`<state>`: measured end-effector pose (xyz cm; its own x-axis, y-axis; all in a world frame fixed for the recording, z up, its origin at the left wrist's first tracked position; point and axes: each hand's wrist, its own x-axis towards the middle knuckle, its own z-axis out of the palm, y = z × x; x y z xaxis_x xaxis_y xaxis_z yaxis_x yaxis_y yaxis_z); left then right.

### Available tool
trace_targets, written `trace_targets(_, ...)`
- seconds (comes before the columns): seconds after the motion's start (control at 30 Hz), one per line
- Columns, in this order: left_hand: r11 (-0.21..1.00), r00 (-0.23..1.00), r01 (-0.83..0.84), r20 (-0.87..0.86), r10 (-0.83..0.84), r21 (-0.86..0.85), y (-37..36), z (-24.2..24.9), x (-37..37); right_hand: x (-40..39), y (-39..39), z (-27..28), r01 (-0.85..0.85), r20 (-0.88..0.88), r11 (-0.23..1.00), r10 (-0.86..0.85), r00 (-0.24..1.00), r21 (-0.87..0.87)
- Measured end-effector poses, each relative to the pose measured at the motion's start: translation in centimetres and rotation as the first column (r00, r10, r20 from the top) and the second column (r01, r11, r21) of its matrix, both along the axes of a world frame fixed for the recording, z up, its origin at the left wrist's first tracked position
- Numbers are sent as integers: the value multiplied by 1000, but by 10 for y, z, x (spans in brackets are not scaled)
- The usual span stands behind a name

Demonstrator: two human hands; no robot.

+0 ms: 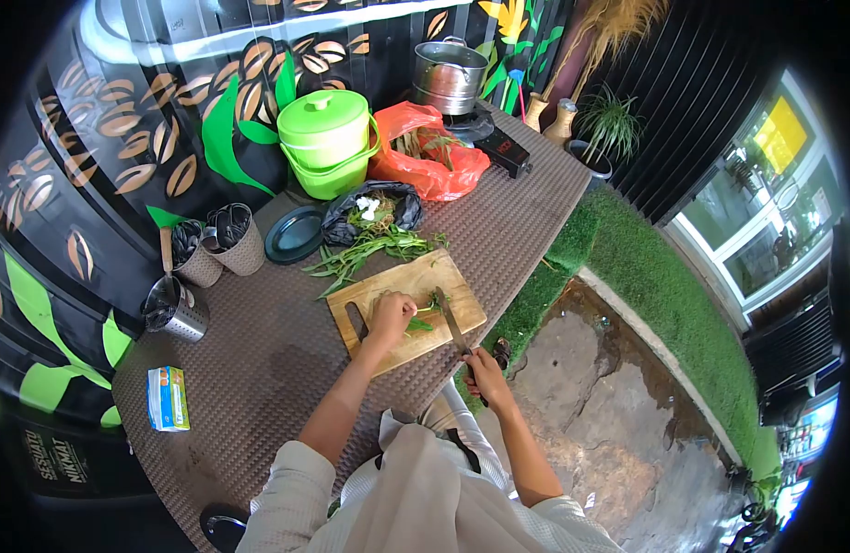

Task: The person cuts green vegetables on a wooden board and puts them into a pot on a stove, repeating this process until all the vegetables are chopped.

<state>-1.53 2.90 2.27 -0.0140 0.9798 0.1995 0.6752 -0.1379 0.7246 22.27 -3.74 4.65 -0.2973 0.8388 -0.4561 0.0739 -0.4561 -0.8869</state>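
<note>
On the wooden cutting board (397,278), my left hand (392,316) is closed, with thin stems and green leaves (419,324) showing at its fingertips. My right hand (487,376) grips the handle of a knife (451,323). Its blade lies across the right part of the board, its tip near small cut green bits. Behind the board, a loose pile of leafy greens (385,245) spreads over the table. A black plastic bag (336,225) holding more plant matter and something white stands just beyond the pile.
The brown woven-pattern table (259,369) carries a dark plate (294,234), a green lidded bucket (325,147), a red plastic bag (457,180), a steel pot (450,78) on a stove (504,150), utensil holders (236,244) and a blue-white packet (168,399).
</note>
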Motion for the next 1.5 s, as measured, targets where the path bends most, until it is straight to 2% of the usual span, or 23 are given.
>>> trace_targets(0.03, 1000, 1000, 0, -1, 0, 0, 3, -6, -3, 3, -1, -1, 22, -15, 999, -23, 1000, -37)
trace_targets(0.07, 998, 998, -1, 56, -3, 69, 6, -11, -7, 4, -2, -2, 45, -29, 996, -47, 998, -75)
trace_targets(0.13, 990, 994, -4, 112, -12, 139, 6, -2, -9, 6, -4, -4, 53, -19, 997, -54, 998, -60)
trace_targets(0.2, 976, 978, 146, 128, -167, 159, 0, 10, -13, 6, -6, -6, 58, -11, 997, -58, 998, -45)
trace_targets(0.23, 976, 978, 147, 126, -168, 159, -3, 16, -11, 6, -6, -6, 57, -15, 997, -57, 998, -48)
trace_targets(0.3, 904, 895, 428, 141, -424, 3, -9, 22, -8, 5, -7, -9, 55, -20, 997, -56, 998, -51)
trace_targets(0.37, 888, 885, 460, 72, -460, 14, -12, 22, -10, 5, -8, -12, 44, -16, 998, -45, 999, -46)
trace_targets(0.43, 891, 896, 445, 36, -443, -90, -9, 14, -18, 4, -10, -6, 53, -32, 997, -55, 998, -52)
trace_targets(0.47, 889, 893, 450, 36, -448, -88, -7, 11, -23, 4, -11, -4, 56, -48, 997, -59, 997, -61)
trace_targets(0.53, 936, 936, 347, -36, -349, -61, -6, 11, -35, 7, -13, -5, 54, -46, 997, -57, 997, -62)
trace_targets(0.57, 936, 936, 347, -36, -349, -61, -6, 11, -40, 8, -14, -5, 46, -44, 997, -49, 998, -64)
trace_targets(0.63, 973, 973, 229, -33, -229, 6, -7, 13, -50, 7, -17, -6, 33, 2, 999, -33, 999, -19)
trace_targets(0.7, 974, 975, 220, -36, -218, 47, -8, 15, -51, 5, -21, -3, 18, 48, 999, -19, 999, 27)
trace_targets(0.77, 974, 987, 160, -55, -153, 162, -15, 16, -45, -1, -28, 3, -92, 174, 985, 66, 983, 146)
trace_targets(0.83, 982, 994, 104, 0, -106, 156, -20, 4, -33, -8, -31, -22, -114, 213, 977, 74, 974, 181)
trace_targets(0.9, 988, 997, 51, 56, -60, 148, -27, -5, -21, -20, -33, -41, -276, 494, 778, -50, 868, 564)
trace_targets(0.97, 974, 980, -157, 151, 132, 165, -37, -7, -11, -25, -39, -37, -295, 559, 810, -49, 828, 508)
trace_targets(1.0, 974, 980, -156, 152, 131, 167, -41, -11, -10, -28, -41, -33, -313, 598, 814, -51, 800, 488)
trace_targets(1.07, 943, 953, -265, 201, 225, 201, -46, -21, -9, -29, -44, -26, -334, 638, 819, -50, 769, 467)
trace_targets(1.17, 967, 952, -222, 242, 187, 126, -51, -26, -10, -28, -43, -22, -364, 654, 828, -4, 757, 427)
trace_targets(1.27, 983, 970, -161, 196, 141, 93, -55, -13, -6, -25, -31, -22, -342, 694, 838, -59, 718, 425)
trace_targets(1.33, 982, 973, -150, 191, 127, 114, -51, -17, 0, -25, -17, -28, -314, 714, 842, -115, 690, 439)
trace_targets(1.5, 984, 972, -138, 206, 112, 116, -37, -27, 17, -28, -3, -23, -354, 720, 823, -94, 687, 445)
